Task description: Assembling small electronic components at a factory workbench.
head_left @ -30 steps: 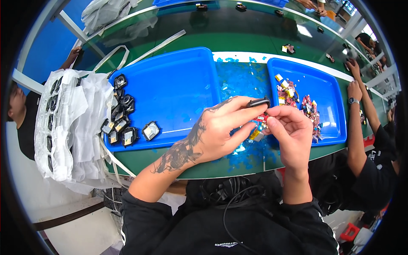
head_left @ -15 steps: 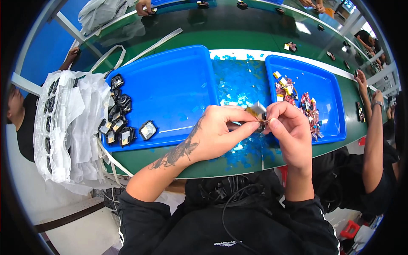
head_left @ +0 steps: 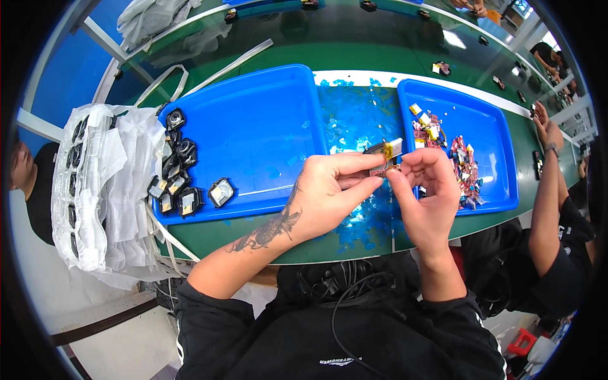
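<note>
Both hands have dropped slightly, left hand (head_left: 329, 190) and right hand (head_left: 427, 190) fingers pinching a small battery (head_left: 386, 152); many loose parts (head_left: 465, 168) remain in the right tray (head_left: 500, 158).

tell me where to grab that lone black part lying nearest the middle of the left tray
Probably by its two outer side edges, coming straight down from above. The black part lies flat on the left tray, pale face up, a little apart from the cluster of black parts to its left, so fingers have room on both sides. Both hands are busy with a small part over the table.
</note>
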Demonstrator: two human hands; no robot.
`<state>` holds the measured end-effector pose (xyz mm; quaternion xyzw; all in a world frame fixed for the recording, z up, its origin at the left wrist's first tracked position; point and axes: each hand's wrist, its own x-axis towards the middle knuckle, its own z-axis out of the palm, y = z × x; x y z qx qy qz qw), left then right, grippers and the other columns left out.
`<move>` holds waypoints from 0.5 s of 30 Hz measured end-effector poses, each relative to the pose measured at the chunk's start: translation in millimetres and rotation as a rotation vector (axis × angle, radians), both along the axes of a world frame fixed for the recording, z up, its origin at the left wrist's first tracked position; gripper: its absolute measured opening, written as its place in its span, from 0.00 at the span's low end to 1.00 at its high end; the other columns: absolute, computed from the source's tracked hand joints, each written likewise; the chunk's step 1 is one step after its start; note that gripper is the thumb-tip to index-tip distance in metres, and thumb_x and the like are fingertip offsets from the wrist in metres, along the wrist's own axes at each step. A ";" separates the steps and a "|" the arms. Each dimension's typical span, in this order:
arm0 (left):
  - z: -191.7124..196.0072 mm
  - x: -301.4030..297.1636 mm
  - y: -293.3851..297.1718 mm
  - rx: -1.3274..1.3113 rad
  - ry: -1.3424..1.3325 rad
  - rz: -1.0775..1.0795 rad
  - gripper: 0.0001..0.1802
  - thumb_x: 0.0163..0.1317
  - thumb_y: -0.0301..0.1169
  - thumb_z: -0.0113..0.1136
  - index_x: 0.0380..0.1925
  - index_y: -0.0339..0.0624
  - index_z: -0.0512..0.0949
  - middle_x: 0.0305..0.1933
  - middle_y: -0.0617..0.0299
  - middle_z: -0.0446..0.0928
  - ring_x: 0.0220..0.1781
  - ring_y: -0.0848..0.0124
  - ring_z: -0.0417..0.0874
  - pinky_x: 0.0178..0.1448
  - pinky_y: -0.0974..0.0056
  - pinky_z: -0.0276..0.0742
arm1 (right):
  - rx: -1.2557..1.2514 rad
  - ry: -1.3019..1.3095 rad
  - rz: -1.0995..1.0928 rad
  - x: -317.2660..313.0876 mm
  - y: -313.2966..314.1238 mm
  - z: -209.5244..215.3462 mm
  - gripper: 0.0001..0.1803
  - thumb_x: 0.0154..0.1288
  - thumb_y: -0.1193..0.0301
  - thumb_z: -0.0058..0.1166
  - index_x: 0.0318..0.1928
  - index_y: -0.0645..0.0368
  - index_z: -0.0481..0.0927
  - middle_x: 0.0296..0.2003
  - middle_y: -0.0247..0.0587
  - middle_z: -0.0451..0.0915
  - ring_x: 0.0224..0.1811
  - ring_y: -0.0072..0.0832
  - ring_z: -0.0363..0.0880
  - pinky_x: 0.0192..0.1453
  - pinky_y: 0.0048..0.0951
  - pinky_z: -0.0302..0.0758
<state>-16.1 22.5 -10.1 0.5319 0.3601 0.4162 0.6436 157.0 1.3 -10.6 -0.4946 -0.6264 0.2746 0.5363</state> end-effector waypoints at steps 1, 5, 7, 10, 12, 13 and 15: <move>-2.7 0.7 -0.3 -0.001 0.000 0.000 0.20 0.61 0.16 0.61 0.54 0.26 0.76 0.55 0.50 0.79 0.53 0.69 0.81 0.58 0.67 0.80 | -0.001 0.000 0.000 -0.3 0.6 -0.9 0.15 0.57 0.83 0.64 0.43 0.64 0.74 0.31 0.32 0.76 0.29 0.13 0.72 0.33 0.17 0.71; -4.8 4.3 -0.5 0.077 -0.096 0.034 0.19 0.63 0.19 0.59 0.56 0.32 0.77 0.55 0.49 0.79 0.55 0.69 0.81 0.57 0.67 0.80 | 0.048 -0.034 -0.028 -1.4 1.9 -2.3 0.15 0.56 0.84 0.65 0.42 0.64 0.75 0.30 0.32 0.76 0.27 0.14 0.69 0.31 0.17 0.69; -4.4 5.2 -0.8 0.073 -0.106 0.040 0.20 0.63 0.19 0.59 0.56 0.32 0.77 0.55 0.49 0.79 0.55 0.69 0.81 0.57 0.68 0.80 | 0.056 -0.028 -0.042 -1.5 1.9 -2.5 0.16 0.55 0.84 0.65 0.43 0.64 0.75 0.30 0.33 0.76 0.26 0.14 0.68 0.31 0.17 0.69; -4.7 6.7 -2.1 0.079 -0.107 0.060 0.19 0.63 0.19 0.58 0.56 0.35 0.78 0.55 0.50 0.79 0.53 0.71 0.81 0.57 0.68 0.80 | 0.050 -0.016 -0.030 -0.9 2.2 -3.5 0.16 0.55 0.84 0.65 0.43 0.63 0.75 0.30 0.33 0.76 0.26 0.14 0.68 0.30 0.18 0.68; -2.4 8.3 -2.6 0.092 -0.097 0.060 0.26 0.62 0.14 0.58 0.62 0.34 0.72 0.56 0.50 0.79 0.55 0.70 0.81 0.60 0.68 0.77 | 0.084 -0.137 -0.079 -0.3 2.4 -3.7 0.17 0.56 0.84 0.63 0.46 0.63 0.75 0.34 0.35 0.77 0.29 0.16 0.72 0.31 0.18 0.72; -1.7 8.6 -3.1 0.093 -0.102 0.063 0.26 0.62 0.14 0.58 0.62 0.34 0.72 0.56 0.50 0.79 0.55 0.70 0.81 0.60 0.68 0.77 | 0.086 -0.142 -0.076 -2.8 2.3 -1.2 0.17 0.56 0.84 0.63 0.46 0.63 0.75 0.34 0.35 0.77 0.29 0.16 0.72 0.31 0.18 0.72; -0.4 8.4 -4.1 0.094 -0.106 0.095 0.30 0.62 0.17 0.56 0.67 0.42 0.68 0.51 0.50 0.80 0.51 0.73 0.81 0.53 0.70 0.80 | -0.052 0.034 -0.044 -10.9 1.6 5.7 0.20 0.57 0.85 0.62 0.50 0.64 0.75 0.37 0.38 0.78 0.32 0.19 0.77 0.33 0.19 0.76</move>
